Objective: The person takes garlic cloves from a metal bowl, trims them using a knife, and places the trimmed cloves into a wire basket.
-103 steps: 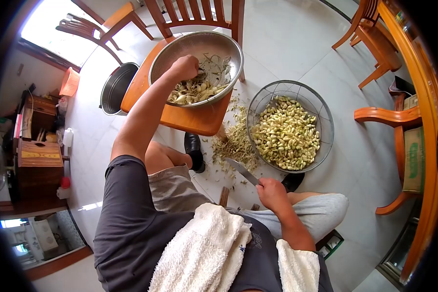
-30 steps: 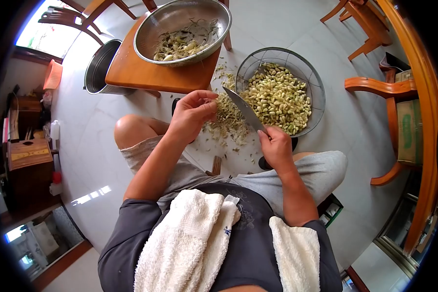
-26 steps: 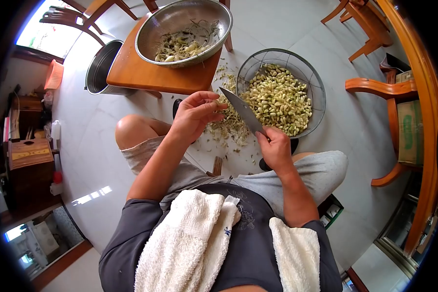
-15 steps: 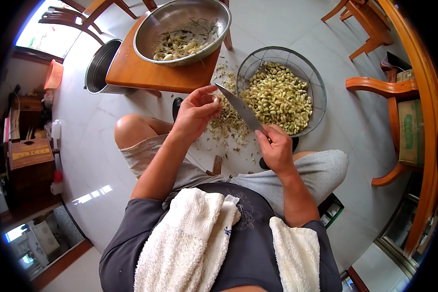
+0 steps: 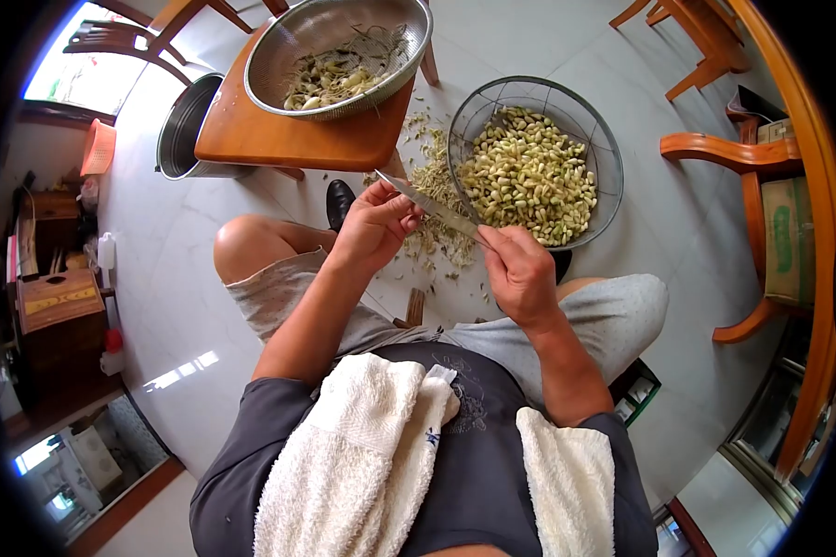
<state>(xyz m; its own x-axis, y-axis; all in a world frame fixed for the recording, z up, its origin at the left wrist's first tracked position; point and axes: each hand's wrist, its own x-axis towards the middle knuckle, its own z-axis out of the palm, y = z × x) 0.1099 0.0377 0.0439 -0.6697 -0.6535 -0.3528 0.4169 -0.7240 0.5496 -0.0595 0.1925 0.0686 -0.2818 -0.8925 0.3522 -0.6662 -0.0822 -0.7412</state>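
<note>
My right hand [image 5: 522, 271] is closed round the handle of a knife [image 5: 439, 210], whose broad blade points up and to the left. Pinched in the fingers of my left hand [image 5: 370, 226] is a small pale bulb, mostly hidden now by the fingers and the blade. The blade lies across the left fingertips, by the bulb. Beyond the knife, a round wire basket [image 5: 615, 167] on the floor holds a heap of pale green-white bulbs [image 5: 529, 176]. Trimmings [image 5: 441, 186] are scattered over the floor beside it, below my hands.
A perforated metal colander [image 5: 262, 70] with bulbs and stringy roots stands on a wooden chair seat [image 5: 297, 147] ahead. Left of it is a metal bucket [image 5: 175, 139]. Wooden chairs and a cardboard box [image 5: 790, 241] stand to the right. A white towel [image 5: 344, 446] hangs over my chest.
The knife has swung left and flatter, its blade now across my left fingertips. My right hand has shifted slightly left, and the bulb, visible before, is now mostly covered.
</note>
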